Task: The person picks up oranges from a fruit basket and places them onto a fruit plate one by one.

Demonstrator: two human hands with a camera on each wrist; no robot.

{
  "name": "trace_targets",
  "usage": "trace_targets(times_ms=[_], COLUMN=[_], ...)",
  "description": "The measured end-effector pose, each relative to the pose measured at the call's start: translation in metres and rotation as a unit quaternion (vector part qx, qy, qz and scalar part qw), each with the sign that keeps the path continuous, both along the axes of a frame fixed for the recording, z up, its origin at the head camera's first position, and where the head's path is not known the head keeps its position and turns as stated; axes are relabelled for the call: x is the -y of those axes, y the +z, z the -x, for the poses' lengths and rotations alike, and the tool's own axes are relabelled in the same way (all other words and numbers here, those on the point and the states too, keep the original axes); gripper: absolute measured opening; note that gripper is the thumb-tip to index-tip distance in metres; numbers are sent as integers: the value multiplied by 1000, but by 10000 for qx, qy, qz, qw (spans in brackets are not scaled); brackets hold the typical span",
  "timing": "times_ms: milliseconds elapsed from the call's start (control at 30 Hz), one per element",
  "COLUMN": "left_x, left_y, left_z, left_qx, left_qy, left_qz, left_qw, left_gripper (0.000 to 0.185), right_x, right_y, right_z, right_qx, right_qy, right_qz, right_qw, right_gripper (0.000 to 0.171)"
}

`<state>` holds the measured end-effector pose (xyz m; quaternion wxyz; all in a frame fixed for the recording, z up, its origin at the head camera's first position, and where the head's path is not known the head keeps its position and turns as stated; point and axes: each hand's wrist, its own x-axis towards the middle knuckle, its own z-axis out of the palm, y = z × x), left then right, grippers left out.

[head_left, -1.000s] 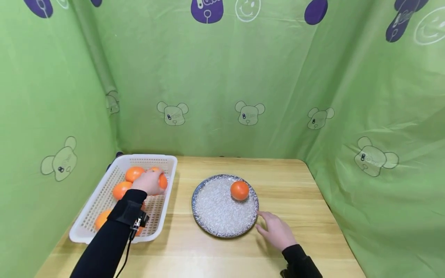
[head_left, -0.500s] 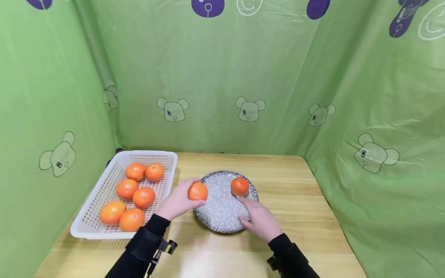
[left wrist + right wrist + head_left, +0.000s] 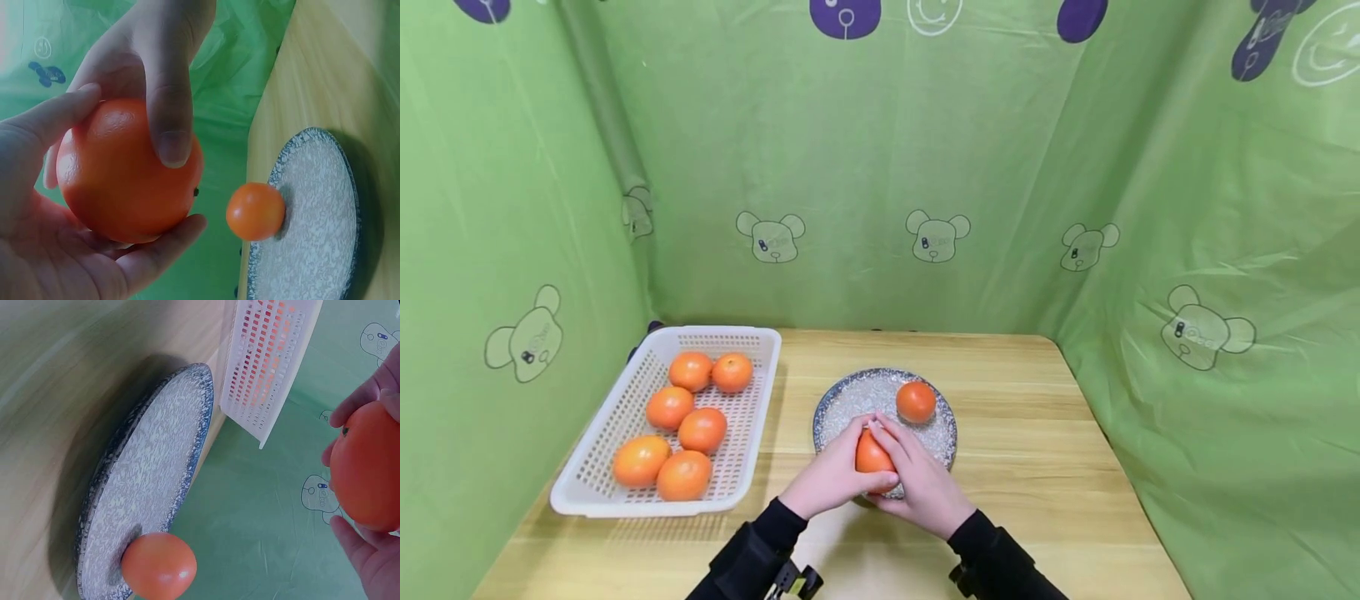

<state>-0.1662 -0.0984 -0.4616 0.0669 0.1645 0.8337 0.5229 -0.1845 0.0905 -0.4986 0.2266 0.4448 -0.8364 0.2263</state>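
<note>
Both hands hold one orange [image 3: 872, 454] between them, raised over the near part of a speckled grey plate [image 3: 842, 408]. My left hand [image 3: 827, 482] cups it from the left; in the left wrist view its thumb and fingers curve round the orange [image 3: 125, 175]. From the other side my right hand [image 3: 931, 492] grips the same fruit, its thumb [image 3: 170, 119] lying across the skin. The fingertips of both hands meet at the far side in the head view. A second orange [image 3: 916, 402] sits on the plate's far right part, apart from the hands.
To the left stands a white perforated basket [image 3: 741, 454] with several oranges [image 3: 685, 475] in it. The wooden table [image 3: 1022, 433] has a green patterned curtain [image 3: 850, 150] behind it and at both sides.
My left hand has carried an orange from the basket rightward to over the plate. My right hand has moved left from the plate's right edge and now holds that orange too.
</note>
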Motion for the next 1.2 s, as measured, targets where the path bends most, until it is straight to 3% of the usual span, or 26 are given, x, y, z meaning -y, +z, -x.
trace_targets(times_ms=[133, 233, 333, 400, 533, 767, 833, 900, 1033, 1200], left_x=[0, 5, 15, 24, 48, 102, 116, 128, 142, 145], left_y=[1, 2, 5, 8, 13, 9, 5, 2, -3, -6], left_z=[-3, -3, -4, -4, -2, 3, 3, 2, -3, -7], left_qx=[-106, -206, -449, -711, -1178, -1697, -1806, -1775, -1354, -978], left_qy=[-162, -220, -49, 215, 866, 1855, 2048, 2181, 2262, 2268], left_qz=[98, 421, 1027, 1486, 2393, 3655, 3831, 3944, 4082, 4082], left_qw=[9998, 9987, 9937, 9861, 9599, 8962, 8824, 8749, 8740, 8789], left_gripper=[78, 72, 68, 64, 53, 50, 50, 50, 48, 50], right_x=[-4, -8, -14, -19, -34, -60, -66, -72, -83, -88], right_y=[-1, -1, -3, -6, -11, -21, -24, -28, -32, -32], right_z=[-1, -1, -1, 0, -2, -8, -10, -10, -3, 24], right_qx=[182, 329, 367, 388, 655, 1277, 1462, 1650, 1984, 2566], right_qy=[90, 112, 28, -85, -380, -976, -1146, -1272, -1374, -1280], right_qz=[110, 80, 21, -14, -51, -69, -90, -107, -287, -718], right_qw=[9997, 9994, 9993, 9992, 9971, 9870, 9825, 9780, 9700, 9553], right_gripper=[97, 94, 93, 93, 92, 90, 90, 90, 88, 83])
